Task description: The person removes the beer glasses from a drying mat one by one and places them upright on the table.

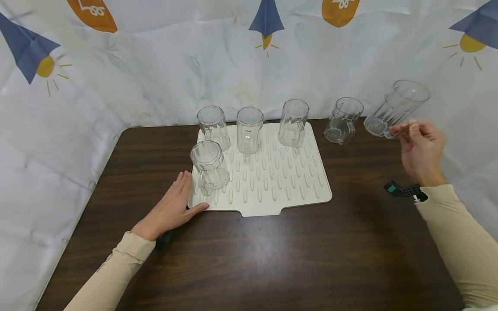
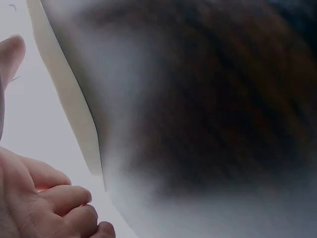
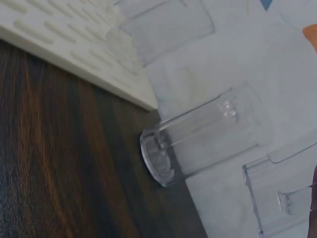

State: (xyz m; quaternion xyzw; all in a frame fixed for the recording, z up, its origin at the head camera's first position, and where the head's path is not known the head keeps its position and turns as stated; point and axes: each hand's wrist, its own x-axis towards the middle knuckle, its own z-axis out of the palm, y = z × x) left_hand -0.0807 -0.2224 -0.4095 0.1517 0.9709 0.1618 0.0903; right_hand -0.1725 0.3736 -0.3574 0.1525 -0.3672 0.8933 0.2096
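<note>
At the back right, my right hand (image 1: 423, 149) pinches the handle of a clear glass mug (image 1: 402, 103) between thumb and fingers, and the mug leans to the right. In the right wrist view this mug (image 3: 282, 193) shows at the right edge. A second clear mug (image 1: 343, 121) stands on the table just left of it. My left hand (image 1: 173, 207) rests at the left front corner of a white ridged drying board (image 1: 268, 190), fingers straight and thumb over the board's front edge. The nearest mug on the board (image 1: 210, 166) stands just beyond those fingers.
Three more clear mugs stand along the back of the board: a left one (image 1: 214, 125), a middle one (image 1: 249, 129) and a right one (image 1: 293, 123). A patterned white curtain (image 1: 175, 65) hangs right behind the dark wooden table (image 1: 292, 259).
</note>
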